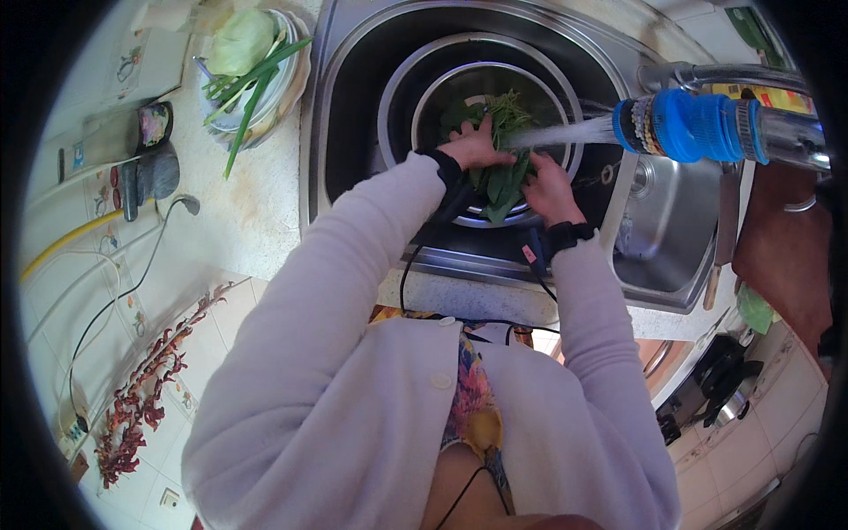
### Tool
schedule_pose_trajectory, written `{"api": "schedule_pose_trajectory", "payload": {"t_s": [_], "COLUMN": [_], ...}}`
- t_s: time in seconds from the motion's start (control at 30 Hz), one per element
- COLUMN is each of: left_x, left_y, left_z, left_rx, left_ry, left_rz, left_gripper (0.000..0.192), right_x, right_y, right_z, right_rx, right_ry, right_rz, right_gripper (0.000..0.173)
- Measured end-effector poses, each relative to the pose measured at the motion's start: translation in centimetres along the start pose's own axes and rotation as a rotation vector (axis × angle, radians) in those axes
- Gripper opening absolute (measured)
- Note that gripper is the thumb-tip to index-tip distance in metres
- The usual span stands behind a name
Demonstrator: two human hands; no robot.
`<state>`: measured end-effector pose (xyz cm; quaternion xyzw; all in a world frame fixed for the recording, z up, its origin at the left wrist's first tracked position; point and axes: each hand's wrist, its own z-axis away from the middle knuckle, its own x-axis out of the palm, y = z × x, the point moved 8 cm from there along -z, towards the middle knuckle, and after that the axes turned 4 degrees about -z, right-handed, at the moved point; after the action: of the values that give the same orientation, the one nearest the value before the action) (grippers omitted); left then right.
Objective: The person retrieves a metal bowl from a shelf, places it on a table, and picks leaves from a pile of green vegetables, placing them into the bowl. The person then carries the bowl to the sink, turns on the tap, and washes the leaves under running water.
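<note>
Leafy greens [505, 189] with thin green stems [510, 109] lie in a round metal basin [416, 112] inside the large sink bowl. My left hand [478, 144] is on the greens from the left, its fingers spread over them and its thumb pointing right. From the right, my right hand [551, 192] holds the edge of the same leaves, its fingertips partly hidden by them. A jet of water [563, 134] runs from a blue faucet nozzle [689, 126] onto the greens between my hands. Both wrists wear black bands.
Left of the sink [310, 132], a plate [291, 40] carries a pale cabbage [242, 41] and green onions [255, 76]. A smaller sink bowl [662, 238] is on the right, with a knife [723, 228] along its far side. Dried red chillies [142, 397] hang at left. Black cables run from my wrists.
</note>
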<state>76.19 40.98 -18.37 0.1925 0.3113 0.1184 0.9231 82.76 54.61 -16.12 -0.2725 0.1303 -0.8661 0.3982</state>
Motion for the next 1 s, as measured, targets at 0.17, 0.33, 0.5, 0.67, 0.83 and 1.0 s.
{"api": "schedule_pose_trajectory", "payload": {"t_s": [0.17,0.33,0.5,0.67,0.83,1.0], "left_x": [-0.4,-3.9,-1.5,0.1,-4.4,2.2], "left_y": [-0.1,-1.7,2.5,3.5,4.6,8.9], "left_z": [-0.9,-2.3,0.0,-3.8,-1.7,-3.0], "left_rx": [0.218,0.118,-0.032,0.222,0.219,0.489], "left_ry": [-0.066,0.191,0.544,-0.022,0.711,-0.092], "left_rz": [0.148,-0.046,-0.222,0.073,-0.130,-0.309], "left_gripper": [0.077,0.055,0.055,0.052,0.044,0.047], "right_x": [0.9,-0.8,-1.0,-1.1,-3.2,-3.0], "right_y": [-0.8,-0.8,-0.7,-1.9,-2.0,-2.5], "right_z": [0.3,-0.5,-1.4,-2.0,-2.6,-3.7], "right_rx": [0.021,0.059,0.060,0.047,0.058,0.017], "right_ry": [0.004,0.068,0.016,-0.057,0.085,-0.059], "right_rz": [0.042,0.133,0.109,-0.005,0.148,-0.032], "right_gripper": [0.048,0.048,0.043,0.043,0.048,0.048]}}
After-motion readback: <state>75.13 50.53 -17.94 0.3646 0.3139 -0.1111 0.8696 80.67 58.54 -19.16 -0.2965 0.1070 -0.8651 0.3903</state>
